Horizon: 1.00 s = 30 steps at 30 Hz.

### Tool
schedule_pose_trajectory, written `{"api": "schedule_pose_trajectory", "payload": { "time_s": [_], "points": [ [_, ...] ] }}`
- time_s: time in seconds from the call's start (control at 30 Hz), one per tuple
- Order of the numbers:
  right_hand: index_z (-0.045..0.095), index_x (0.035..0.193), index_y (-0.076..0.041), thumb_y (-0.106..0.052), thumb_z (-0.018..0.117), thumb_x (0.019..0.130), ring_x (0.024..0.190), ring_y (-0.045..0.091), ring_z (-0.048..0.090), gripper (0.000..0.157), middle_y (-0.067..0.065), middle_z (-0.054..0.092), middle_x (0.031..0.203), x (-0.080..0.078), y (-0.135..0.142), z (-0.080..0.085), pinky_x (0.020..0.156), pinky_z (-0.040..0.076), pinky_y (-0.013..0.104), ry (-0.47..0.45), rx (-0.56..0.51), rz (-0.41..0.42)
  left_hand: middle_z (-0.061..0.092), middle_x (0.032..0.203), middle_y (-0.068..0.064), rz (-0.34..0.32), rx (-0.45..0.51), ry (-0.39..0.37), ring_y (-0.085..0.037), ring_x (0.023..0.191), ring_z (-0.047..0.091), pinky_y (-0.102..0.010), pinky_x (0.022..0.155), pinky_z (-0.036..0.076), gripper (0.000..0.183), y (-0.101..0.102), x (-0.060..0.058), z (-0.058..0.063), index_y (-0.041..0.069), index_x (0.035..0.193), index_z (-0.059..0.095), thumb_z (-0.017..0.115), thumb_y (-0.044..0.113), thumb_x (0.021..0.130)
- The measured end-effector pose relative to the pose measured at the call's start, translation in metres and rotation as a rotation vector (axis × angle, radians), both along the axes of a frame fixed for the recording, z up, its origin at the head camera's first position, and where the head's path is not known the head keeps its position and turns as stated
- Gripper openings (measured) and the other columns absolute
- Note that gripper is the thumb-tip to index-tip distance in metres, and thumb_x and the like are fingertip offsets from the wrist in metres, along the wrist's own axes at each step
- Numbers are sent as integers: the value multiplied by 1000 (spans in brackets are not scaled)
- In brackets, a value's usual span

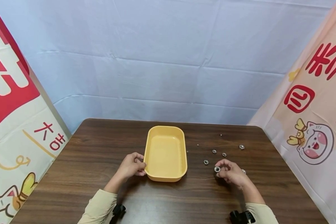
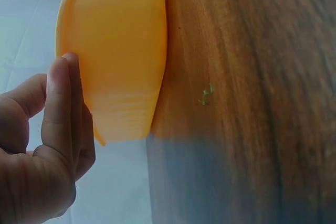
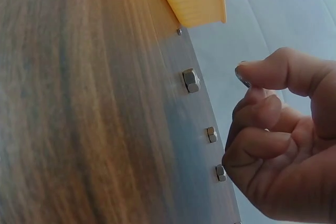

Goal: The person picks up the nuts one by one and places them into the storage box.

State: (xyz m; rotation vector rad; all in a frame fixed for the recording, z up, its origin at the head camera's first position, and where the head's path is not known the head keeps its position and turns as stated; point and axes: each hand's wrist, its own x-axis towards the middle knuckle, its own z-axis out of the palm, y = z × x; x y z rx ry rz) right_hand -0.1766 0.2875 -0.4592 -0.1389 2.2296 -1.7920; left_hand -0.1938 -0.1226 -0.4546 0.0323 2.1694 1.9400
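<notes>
Nut point(image 1: 216, 169) in right hand point(image 1: 233, 173); at fingertips point(image 1: 219, 163)

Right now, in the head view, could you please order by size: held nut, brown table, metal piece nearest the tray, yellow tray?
1. Brown table
2. Yellow tray
3. Held nut
4. Metal piece nearest the tray

Pale blue backdrop point(image 1: 168, 70) (rather wrinkly).

- My head camera looks forward and down from farthest off, the yellow tray point(image 1: 165, 155) mid-frame.
- My left wrist's looks closely past my left hand point(image 2: 50, 150), lower left, the surface point(image 2: 252, 87) turned sideways.
- My right wrist's, likewise near, has my right hand point(image 3: 289, 156) lower right.
- Both wrist views share the yellow tray.
</notes>
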Motion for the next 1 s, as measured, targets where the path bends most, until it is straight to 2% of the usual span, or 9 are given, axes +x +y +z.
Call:
{"api": "schedule_pose_trajectory", "payload": {
  "time_s": [0.43, 0.63, 0.8, 1.0],
  "points": [
    [42, 107, 12, 6, 62, 74, 51, 10, 43, 39, 2, 50, 63, -1, -7, 8, 44, 31, 21, -42, -49, 20, 57, 73, -20, -36, 0, -11, -21, 53, 62, -33, 52, 54, 33, -2, 0, 5, -14, 107, 44, 57, -8, 78],
    [42, 107, 9, 6, 59, 75, 53, 12, 50, 37, 3, 55, 62, -6, -14, 9, 44, 33, 22, -50, -76, 57, 56, 71, -19, -41, 6, -29, -21, 52, 62, -32, 51, 54, 31, -1, 1, 7, -12, 105, 43, 56, -7, 77],
    [41, 107, 10, 7, 59, 75, 52, 11, 50, 37, 3, 55, 62, -11, -20, 10, 44, 33, 21, -39, -100, 86, 56, 67, -16, -59, -3, -36, -20, 50, 61, -30, 48, 53, 25, 0, 2, 6, -10, 101, 42, 52, -4, 79],
    [40, 110, 12, 6, 57, 77, 53, 12, 50, 38, 3, 55, 64, -14, -26, 13, 44, 34, 22, -44, -78, 96, 55, 62, -14, -67, -16, -31, -20, 49, 61, -30, 47, 53, 15, 2, 2, 5, -7, 94, 43, 50, -1, 82]
  ]
}}
